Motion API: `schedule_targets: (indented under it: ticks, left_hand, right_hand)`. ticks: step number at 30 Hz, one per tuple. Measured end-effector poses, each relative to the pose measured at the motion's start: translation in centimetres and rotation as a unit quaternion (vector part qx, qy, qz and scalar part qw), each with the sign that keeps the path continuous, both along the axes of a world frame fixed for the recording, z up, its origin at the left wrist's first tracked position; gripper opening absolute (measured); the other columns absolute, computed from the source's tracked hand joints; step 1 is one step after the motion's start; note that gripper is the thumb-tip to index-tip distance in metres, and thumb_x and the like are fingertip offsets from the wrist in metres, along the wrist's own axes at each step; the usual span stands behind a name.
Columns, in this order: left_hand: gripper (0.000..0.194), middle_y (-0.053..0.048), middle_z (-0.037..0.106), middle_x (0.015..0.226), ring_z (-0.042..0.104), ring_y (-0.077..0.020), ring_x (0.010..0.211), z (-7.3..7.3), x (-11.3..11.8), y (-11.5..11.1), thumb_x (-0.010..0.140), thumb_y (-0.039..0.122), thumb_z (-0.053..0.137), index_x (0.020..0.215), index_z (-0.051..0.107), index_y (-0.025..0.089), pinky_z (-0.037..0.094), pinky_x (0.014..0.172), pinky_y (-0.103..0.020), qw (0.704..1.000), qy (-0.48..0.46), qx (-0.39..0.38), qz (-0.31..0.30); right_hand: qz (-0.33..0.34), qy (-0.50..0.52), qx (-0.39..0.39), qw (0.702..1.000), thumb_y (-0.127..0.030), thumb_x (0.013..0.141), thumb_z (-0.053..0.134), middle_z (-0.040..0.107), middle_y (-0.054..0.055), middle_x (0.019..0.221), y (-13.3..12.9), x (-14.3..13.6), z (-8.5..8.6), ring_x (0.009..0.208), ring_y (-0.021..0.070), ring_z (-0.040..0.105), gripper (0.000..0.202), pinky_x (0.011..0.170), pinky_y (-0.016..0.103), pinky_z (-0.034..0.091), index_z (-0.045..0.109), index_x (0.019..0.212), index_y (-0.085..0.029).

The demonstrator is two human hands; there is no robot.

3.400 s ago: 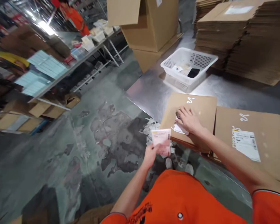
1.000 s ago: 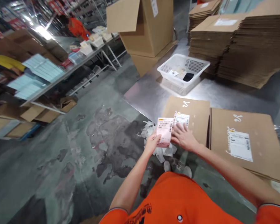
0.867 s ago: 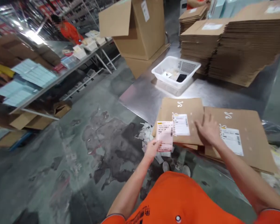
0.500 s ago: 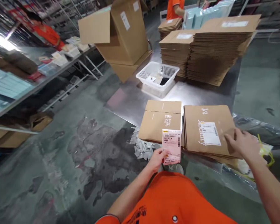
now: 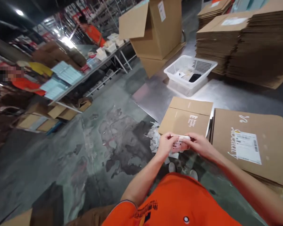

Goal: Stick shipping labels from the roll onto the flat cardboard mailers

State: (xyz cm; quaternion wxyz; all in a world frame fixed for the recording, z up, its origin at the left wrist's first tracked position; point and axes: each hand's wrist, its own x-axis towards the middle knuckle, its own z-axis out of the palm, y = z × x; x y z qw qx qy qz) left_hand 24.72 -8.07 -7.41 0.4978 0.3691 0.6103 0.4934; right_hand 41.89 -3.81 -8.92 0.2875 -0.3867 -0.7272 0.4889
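Note:
Both hands pinch one shipping label [image 5: 180, 145] between them, just in front of the table edge. My left hand [image 5: 165, 145] grips its left side, and my right hand [image 5: 199, 143] its upper right corner. The label's top edge is bent over toward me, and its pinkish face shows print. Right behind it lies a flattened cardboard box [image 5: 185, 116] with white lettering. To the right, a stack of flat cardboard boxes [image 5: 271, 138] carries a white label [image 5: 247, 147] on top.
A white plastic basket [image 5: 191, 73] with a dark flat item stands on the metal table [image 5: 153, 94]. Tall cardboard stacks [image 5: 221, 47] rise at the back right, a large open carton [image 5: 155, 37] behind. Paper scraps [image 5: 153, 138] hang below the edge. People in orange work at a far-left table.
My right hand has left the box stack on the right and taken hold of the label. The label, flat before, is now bent at its top. The view has swung left.

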Motion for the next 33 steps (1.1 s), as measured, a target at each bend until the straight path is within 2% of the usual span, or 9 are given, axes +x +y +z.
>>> schedule_targets:
  ticks: [5,8,11,15,18,21,24,27,33]
  left_hand:
    - [0.041,0.006,0.046,0.049,0.042,-0.0084,0.051,-3.9,-1.6,1.3,0.059,0.049,0.074,0.052,0.051,0.016,0.035,0.051,-0.022,0.999,0.023,-0.036,-0.005]
    - [0.042,0.005,0.05,0.05,0.044,-0.0092,0.05,-7.1,-3.5,0.4,0.056,0.053,0.075,0.056,0.054,0.017,0.037,0.051,-0.023,0.995,-0.011,-0.102,-0.022]
    - [0.038,0.0,0.062,0.064,0.052,-0.012,0.058,-10.1,-5.5,-2.1,0.051,0.042,0.082,0.071,0.065,0.014,0.042,0.058,-0.025,0.988,-0.021,-0.153,-0.024]
    - [0.036,0.0,0.06,0.058,0.051,-0.0126,0.055,-12.4,-7.9,-6.7,0.052,0.041,0.082,0.067,0.066,0.011,0.04,0.055,-0.025,0.98,-0.024,-0.196,-0.031]
    - [0.036,-0.002,0.064,0.062,0.054,-0.0142,0.06,-11.6,-9.6,-8.1,0.059,0.044,0.078,0.069,0.07,0.011,0.043,0.06,-0.026,0.989,-0.045,-0.143,-0.004]
    - [0.037,-0.005,0.071,0.076,0.059,-0.0165,0.069,-9.4,-10.8,-5.5,0.063,0.044,0.077,0.084,0.074,0.013,0.047,0.069,-0.028,0.993,-0.081,-0.06,0.056]
    - [0.036,-0.005,0.072,0.078,0.061,-0.0162,0.07,-7.6,-11.0,-0.5,0.063,0.042,0.077,0.085,0.074,0.014,0.048,0.071,-0.028,0.99,-0.096,-0.007,0.104]
    - [0.034,-0.005,0.073,0.082,0.063,-0.0178,0.074,-7.0,-10.5,3.8,0.063,0.041,0.076,0.083,0.075,0.014,0.049,0.073,-0.029,0.994,-0.073,0.002,0.076]
    - [0.037,-0.01,0.072,0.109,0.062,-0.0251,0.105,-6.7,-9.6,4.9,0.067,0.038,0.072,0.094,0.075,0.014,0.047,0.092,-0.034,1.0,-0.016,0.016,0.021]
  right_hand:
    - [-0.013,-0.039,0.002,0.999,-0.047,0.082,0.052,0.066,0.003,0.07,2.8,-2.0,-1.0,0.067,0.0175,0.057,0.032,0.062,0.029,0.042,0.064,0.073,-0.019]
    - [-0.111,-0.06,0.065,0.99,-0.04,0.085,0.046,0.067,0.006,0.079,6.7,-2.7,-2.2,0.075,0.0195,0.058,0.03,0.07,0.031,0.044,0.064,0.076,-0.018]
    - [-0.178,-0.17,0.154,0.957,-0.039,0.089,0.043,0.069,0.012,0.096,10.6,-2.8,-3.3,0.092,0.0257,0.058,0.033,0.082,0.038,0.043,0.066,0.094,-0.016]
    - [-0.157,-0.374,0.243,0.881,-0.047,0.087,0.047,0.059,0.018,0.127,12.1,-2.8,-4.1,0.108,0.0366,0.051,0.053,0.086,0.051,0.04,0.055,0.128,-0.015]
    - [-0.185,-0.414,0.279,0.847,-0.049,0.088,0.044,0.047,0.021,0.142,11.3,-3.6,-4.5,0.122,0.0412,0.043,0.064,0.091,0.055,0.037,0.042,0.14,-0.01]
    - [-0.212,-0.399,0.32,0.833,-0.045,0.09,0.041,0.036,0.024,0.149,11.4,-4.7,-5.4,0.135,0.0414,0.031,0.068,0.102,0.057,0.03,0.036,0.143,-0.003]
    - [-0.122,-0.366,0.354,0.852,-0.041,0.094,0.034,0.04,0.021,0.148,12.7,-5.4,-6.6,0.137,0.0342,0.033,0.06,0.111,0.052,0.023,0.041,0.141,-0.004]
    - [-0.069,-0.36,0.341,0.866,-0.041,0.096,0.029,0.041,0.021,0.148,12.6,-6.1,-7.3,0.139,0.0322,0.032,0.059,0.113,0.053,0.02,0.043,0.14,-0.004]
    - [0.059,-0.281,0.348,0.893,-0.045,0.095,0.037,0.045,0.015,0.145,7.1,-5.1,-6.1,0.137,0.0291,0.034,0.05,0.113,0.049,0.025,0.05,0.135,-0.016]
